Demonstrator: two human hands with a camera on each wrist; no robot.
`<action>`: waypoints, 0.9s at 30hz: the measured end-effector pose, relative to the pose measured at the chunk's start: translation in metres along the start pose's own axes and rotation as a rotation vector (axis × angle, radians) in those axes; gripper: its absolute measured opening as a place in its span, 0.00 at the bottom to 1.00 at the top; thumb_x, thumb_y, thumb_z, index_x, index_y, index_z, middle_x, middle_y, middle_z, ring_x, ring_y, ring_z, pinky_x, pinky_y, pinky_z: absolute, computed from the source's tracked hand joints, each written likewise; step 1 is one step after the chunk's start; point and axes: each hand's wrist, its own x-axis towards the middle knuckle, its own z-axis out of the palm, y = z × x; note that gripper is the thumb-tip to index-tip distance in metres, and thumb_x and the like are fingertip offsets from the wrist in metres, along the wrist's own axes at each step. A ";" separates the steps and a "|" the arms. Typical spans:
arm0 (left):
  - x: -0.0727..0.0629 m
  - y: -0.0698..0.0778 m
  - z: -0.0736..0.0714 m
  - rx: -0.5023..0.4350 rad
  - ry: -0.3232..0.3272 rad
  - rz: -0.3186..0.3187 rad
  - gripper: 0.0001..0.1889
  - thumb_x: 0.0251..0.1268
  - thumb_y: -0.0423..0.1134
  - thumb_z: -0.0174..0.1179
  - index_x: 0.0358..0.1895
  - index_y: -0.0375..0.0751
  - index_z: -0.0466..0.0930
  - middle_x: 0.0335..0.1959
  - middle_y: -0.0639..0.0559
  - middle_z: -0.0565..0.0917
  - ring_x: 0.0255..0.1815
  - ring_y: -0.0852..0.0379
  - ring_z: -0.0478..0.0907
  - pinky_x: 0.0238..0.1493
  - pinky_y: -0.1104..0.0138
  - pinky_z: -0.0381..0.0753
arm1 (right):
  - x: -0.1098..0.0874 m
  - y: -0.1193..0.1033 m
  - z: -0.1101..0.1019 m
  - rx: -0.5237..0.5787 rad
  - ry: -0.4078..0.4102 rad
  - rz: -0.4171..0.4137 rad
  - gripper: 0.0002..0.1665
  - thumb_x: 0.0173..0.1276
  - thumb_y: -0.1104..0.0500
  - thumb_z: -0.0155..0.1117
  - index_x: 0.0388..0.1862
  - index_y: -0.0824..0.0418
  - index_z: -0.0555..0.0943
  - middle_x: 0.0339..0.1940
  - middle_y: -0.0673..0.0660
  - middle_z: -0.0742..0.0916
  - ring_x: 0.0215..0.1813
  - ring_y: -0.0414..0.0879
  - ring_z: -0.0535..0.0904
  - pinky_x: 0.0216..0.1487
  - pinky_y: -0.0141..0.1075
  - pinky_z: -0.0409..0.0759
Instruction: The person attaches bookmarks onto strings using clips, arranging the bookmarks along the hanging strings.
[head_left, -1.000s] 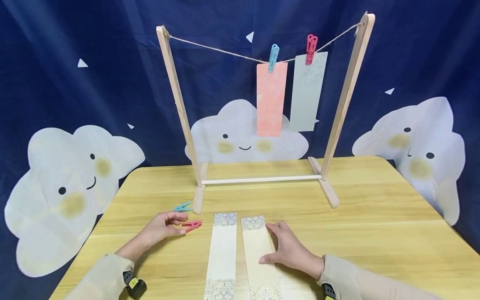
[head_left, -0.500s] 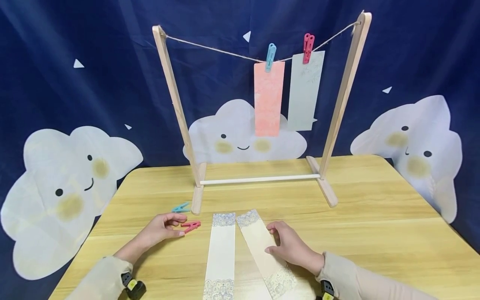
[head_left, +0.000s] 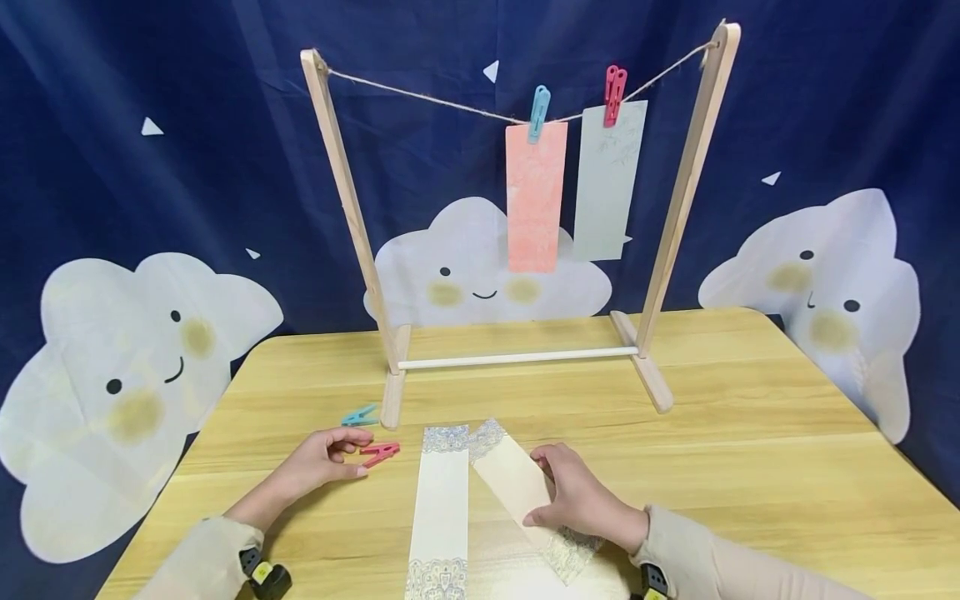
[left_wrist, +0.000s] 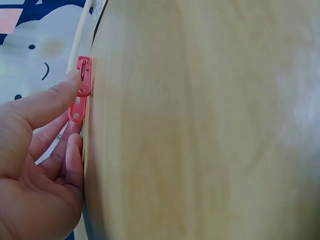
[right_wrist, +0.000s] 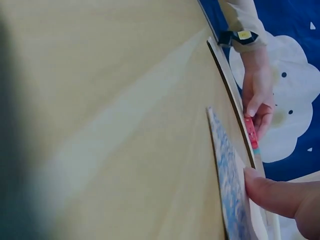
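In the head view my left hand (head_left: 327, 460) pinches a red clothespin (head_left: 381, 452) between thumb and fingers. The left wrist view shows the thumb against the near side of that clothespin (left_wrist: 82, 82). My right hand (head_left: 576, 497) grips a cream paper strip (head_left: 517, 477) across its width; the strip lies slanted, patterned bands at both ends. Its far left corner meets a second, straight-lying white strip (head_left: 441, 500) with similar bands. The right wrist view shows the thumb (right_wrist: 275, 192) at the edge of the gripped strip (right_wrist: 227, 175). A blue clothespin (head_left: 361, 415) lies just beyond my left hand.
A wooden frame (head_left: 348, 208) with a string (head_left: 420, 97) stands at the back of the table (head_left: 750, 467). On the string hang a pink strip (head_left: 536, 200) under a blue clothespin (head_left: 538, 114) and a grey-green strip (head_left: 610, 187) under a red one (head_left: 614, 96).
The cream strip has turned under my right hand: its far end swung left to the white strip and its near end swung right. My left hand has stayed put with the red clothespin.
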 end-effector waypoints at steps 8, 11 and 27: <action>-0.001 0.000 0.002 0.109 0.014 0.048 0.24 0.47 0.35 0.72 0.50 0.33 0.78 0.43 0.43 0.79 0.39 0.54 0.70 0.35 0.71 0.71 | 0.007 0.003 -0.007 0.073 -0.037 0.021 0.27 0.42 0.64 0.79 0.40 0.66 0.74 0.31 0.52 0.74 0.32 0.43 0.68 0.32 0.31 0.70; -0.001 0.001 0.003 0.136 0.029 0.055 0.22 0.47 0.34 0.72 0.48 0.34 0.79 0.39 0.45 0.78 0.36 0.55 0.69 0.33 0.71 0.70 | 0.011 0.009 -0.013 0.144 -0.043 0.022 0.18 0.47 0.67 0.75 0.35 0.65 0.76 0.27 0.51 0.75 0.28 0.41 0.67 0.29 0.29 0.68; 0.000 0.008 -0.007 -0.042 0.099 0.022 0.18 0.54 0.33 0.67 0.47 0.29 0.77 0.38 0.42 0.80 0.35 0.58 0.76 0.37 0.70 0.78 | 0.020 0.045 -0.065 0.625 0.002 0.133 0.14 0.61 0.68 0.63 0.42 0.78 0.77 0.31 0.51 0.83 0.35 0.42 0.78 0.37 0.30 0.79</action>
